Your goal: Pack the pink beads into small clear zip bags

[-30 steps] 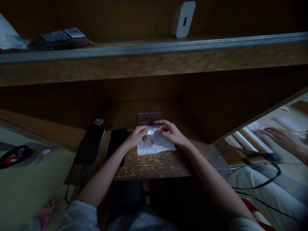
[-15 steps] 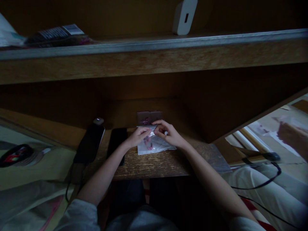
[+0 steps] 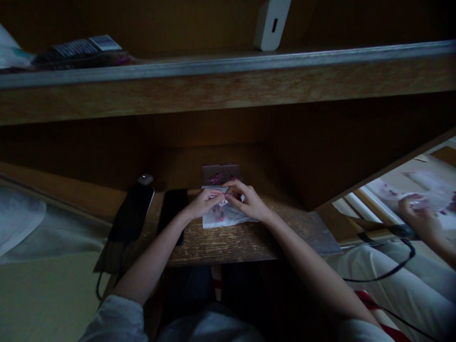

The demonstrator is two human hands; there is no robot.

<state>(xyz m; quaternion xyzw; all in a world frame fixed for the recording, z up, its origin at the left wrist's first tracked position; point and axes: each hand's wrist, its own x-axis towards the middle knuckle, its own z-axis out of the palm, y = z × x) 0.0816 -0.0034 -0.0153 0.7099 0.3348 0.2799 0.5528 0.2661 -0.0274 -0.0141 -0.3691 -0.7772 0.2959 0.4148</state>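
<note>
On the wooden shelf lies a whitish, see-through plastic bag (image 3: 215,221) with small pink bits showing in it. My left hand (image 3: 201,204) is closed, with its thumb and forefinger pinching shiny clear plastic at the bag's upper edge. From the other side my right hand (image 3: 249,203) pinches the same plastic, its fingertips nearly touching the left ones. Exactly what the fingertips hold is partly hidden and dim. Just behind the hands lie flat clear packets (image 3: 215,173) with pink pieces inside.
Left of my arm lie a black phone (image 3: 172,205) and a black flat device (image 3: 130,213) with a cable. A shelf edge (image 3: 228,90) crosses above my hands, with a white box (image 3: 271,26) on it. At right, another person's hand (image 3: 422,218) holds clear plastic.
My right fingertips have moved slightly left, closer to my left ones. Another person's hand has come into view at right. At far left, pale cloth appears where a round dark-rimmed container was.
</note>
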